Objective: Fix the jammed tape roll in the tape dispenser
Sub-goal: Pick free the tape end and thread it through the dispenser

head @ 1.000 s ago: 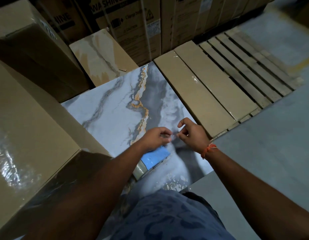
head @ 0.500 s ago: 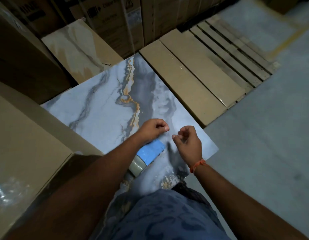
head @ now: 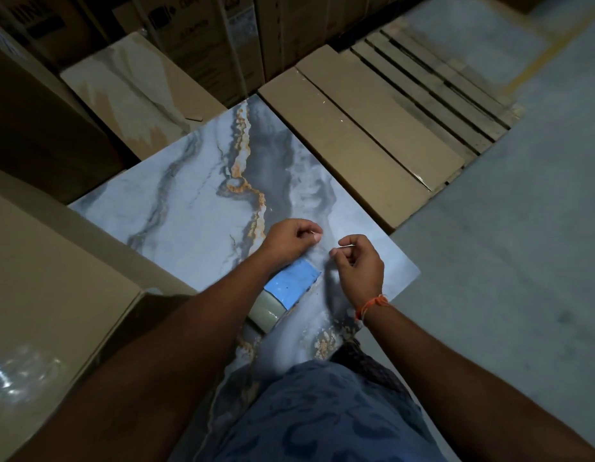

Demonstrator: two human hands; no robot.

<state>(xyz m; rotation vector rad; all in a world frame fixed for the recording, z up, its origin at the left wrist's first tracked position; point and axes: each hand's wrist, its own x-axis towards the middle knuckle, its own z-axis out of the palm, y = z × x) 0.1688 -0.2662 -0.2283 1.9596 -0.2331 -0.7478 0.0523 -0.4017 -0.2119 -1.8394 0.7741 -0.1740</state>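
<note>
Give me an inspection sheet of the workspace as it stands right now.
Surface: blue-grey marbled slab with an orange vein, lying flat among boxes.
Job's things: blue tape dispenser with its pale tape roll lies on the slab, partly under the left forearm.
Clutter: nothing seen on the slab.
Hands: left hand and right hand are curled, fingers pinched, apart from each other just beyond the dispenser; any tape strip between them is too faint to confirm. Orange thread band on right wrist.
Cables: nothing seen.
Surroundings: brown cardboard cartons around, slatted wooden pallet beyond them, grey concrete floor to the right.
</note>
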